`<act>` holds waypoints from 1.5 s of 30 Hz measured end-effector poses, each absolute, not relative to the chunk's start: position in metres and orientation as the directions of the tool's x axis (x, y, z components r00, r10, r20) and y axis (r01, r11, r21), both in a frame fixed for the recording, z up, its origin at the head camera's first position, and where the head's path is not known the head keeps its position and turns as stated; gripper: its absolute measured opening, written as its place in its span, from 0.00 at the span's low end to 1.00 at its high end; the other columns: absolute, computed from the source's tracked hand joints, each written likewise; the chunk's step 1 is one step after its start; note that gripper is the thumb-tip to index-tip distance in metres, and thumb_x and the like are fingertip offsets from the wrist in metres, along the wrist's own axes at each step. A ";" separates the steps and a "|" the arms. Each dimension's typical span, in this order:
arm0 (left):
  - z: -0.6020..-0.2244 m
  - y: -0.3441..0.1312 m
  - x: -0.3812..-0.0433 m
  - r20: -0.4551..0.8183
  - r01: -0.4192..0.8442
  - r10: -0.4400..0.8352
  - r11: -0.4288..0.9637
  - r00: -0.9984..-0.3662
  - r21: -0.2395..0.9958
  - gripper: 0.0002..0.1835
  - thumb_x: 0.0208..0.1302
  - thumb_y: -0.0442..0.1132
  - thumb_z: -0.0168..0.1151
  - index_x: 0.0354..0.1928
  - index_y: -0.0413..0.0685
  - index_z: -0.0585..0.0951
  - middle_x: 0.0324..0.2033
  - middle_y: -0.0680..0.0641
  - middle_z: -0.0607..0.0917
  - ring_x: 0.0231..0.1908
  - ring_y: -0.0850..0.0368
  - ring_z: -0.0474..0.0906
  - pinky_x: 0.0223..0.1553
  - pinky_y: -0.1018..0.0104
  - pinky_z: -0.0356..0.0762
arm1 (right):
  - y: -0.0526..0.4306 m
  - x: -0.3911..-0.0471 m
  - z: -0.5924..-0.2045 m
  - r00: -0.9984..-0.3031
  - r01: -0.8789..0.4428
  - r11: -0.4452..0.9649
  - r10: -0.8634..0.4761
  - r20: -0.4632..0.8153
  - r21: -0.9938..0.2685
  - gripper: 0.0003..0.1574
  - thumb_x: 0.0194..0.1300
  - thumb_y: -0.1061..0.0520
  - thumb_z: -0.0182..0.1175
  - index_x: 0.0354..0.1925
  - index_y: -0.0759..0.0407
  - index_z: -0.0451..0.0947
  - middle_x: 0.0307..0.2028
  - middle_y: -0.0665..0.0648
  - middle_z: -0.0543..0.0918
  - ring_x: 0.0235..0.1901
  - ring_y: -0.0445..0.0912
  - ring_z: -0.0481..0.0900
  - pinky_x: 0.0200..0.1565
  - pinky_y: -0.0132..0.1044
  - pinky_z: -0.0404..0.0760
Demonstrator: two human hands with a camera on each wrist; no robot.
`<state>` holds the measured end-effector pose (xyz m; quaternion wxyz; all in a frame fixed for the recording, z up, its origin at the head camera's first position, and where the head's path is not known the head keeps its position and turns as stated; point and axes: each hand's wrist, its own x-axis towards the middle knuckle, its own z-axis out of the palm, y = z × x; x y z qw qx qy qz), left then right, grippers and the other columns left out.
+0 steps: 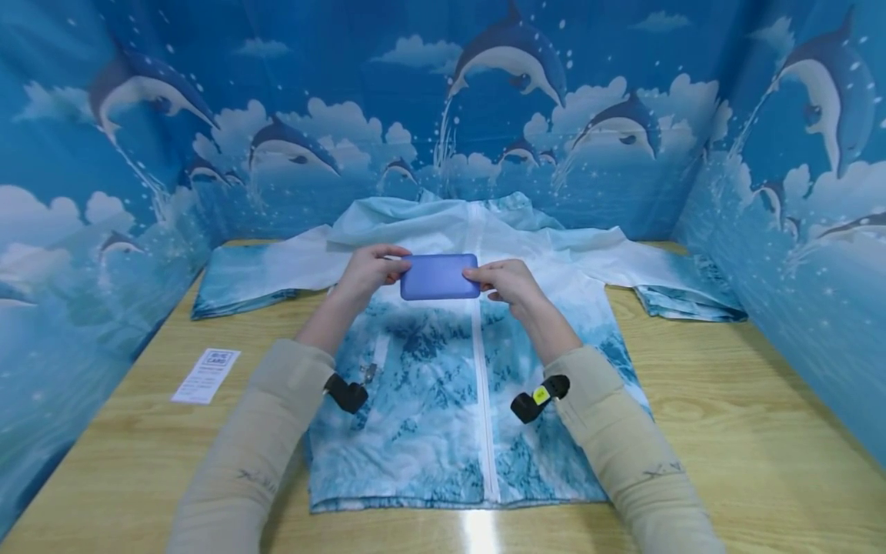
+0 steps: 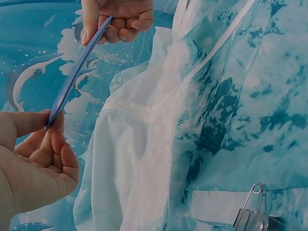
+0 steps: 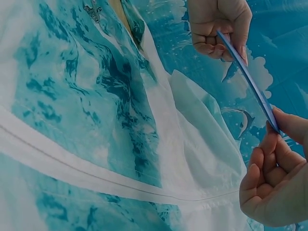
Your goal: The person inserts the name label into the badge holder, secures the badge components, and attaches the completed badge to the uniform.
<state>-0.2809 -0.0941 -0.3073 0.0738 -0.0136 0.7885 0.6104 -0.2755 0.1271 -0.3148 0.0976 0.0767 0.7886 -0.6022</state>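
A thin, flat, blue-violet rectangular card (image 1: 436,278) with rounded corners is held up over the jacket's chest area. My left hand (image 1: 372,271) pinches its left end between thumb and fingers, and my right hand (image 1: 511,283) pinches the right end the same way. Seen edge-on in the left wrist view, the card (image 2: 77,72) is slim and stiff. Beneath both hands lies a white and teal zip jacket (image 1: 422,454), front up, hood away from me, sleeves spread to the sides. A metal clip (image 2: 255,220) sits by a white strip on its left side.
A white printed paper card (image 1: 205,376) rests on the wooden table (image 1: 734,415), left of the jacket. Dolphin-printed blue curtains (image 1: 388,85) close off the back and both sides. Each sleeve carries a small black wrist camera (image 1: 531,406).
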 end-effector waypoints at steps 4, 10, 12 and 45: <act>-0.308 -0.095 -0.280 -0.142 -0.122 0.064 0.258 -0.988 0.958 0.14 0.64 0.40 0.58 0.50 0.43 0.78 0.38 0.44 0.77 0.35 0.53 0.70 0.41 0.61 0.70 | 0.126 -0.275 -0.315 -0.967 0.248 0.254 0.000 -0.256 -0.935 0.22 0.59 0.49 0.64 0.45 0.64 0.80 0.33 0.56 0.79 0.39 0.50 0.74 0.52 0.51 0.70; -0.309 -0.095 -0.279 -0.150 -0.130 0.071 0.236 -0.986 0.963 0.14 0.65 0.38 0.58 0.51 0.42 0.77 0.35 0.45 0.77 0.33 0.54 0.71 0.42 0.61 0.70 | 0.126 -0.274 -0.316 -0.964 0.255 0.246 -0.005 -0.264 -0.935 0.22 0.60 0.49 0.63 0.47 0.63 0.80 0.33 0.55 0.79 0.37 0.48 0.74 0.52 0.49 0.70; -0.310 -0.096 -0.279 -0.152 -0.131 0.077 0.226 -0.985 0.965 0.14 0.65 0.38 0.58 0.51 0.41 0.77 0.33 0.45 0.77 0.33 0.55 0.72 0.43 0.60 0.71 | 0.126 -0.274 -0.316 -0.965 0.253 0.243 -0.011 -0.263 -0.936 0.22 0.61 0.49 0.62 0.47 0.63 0.79 0.33 0.55 0.78 0.40 0.51 0.74 0.52 0.49 0.70; -0.318 -0.095 -0.274 -0.150 -0.145 0.043 0.102 -0.988 0.984 0.06 0.65 0.34 0.55 0.40 0.39 0.74 0.28 0.47 0.75 0.26 0.59 0.71 0.33 0.67 0.71 | 0.118 -0.273 -0.323 -0.968 0.248 0.038 -0.036 -0.249 -0.968 0.14 0.65 0.54 0.58 0.42 0.64 0.76 0.38 0.62 0.75 0.31 0.45 0.72 0.54 0.51 0.68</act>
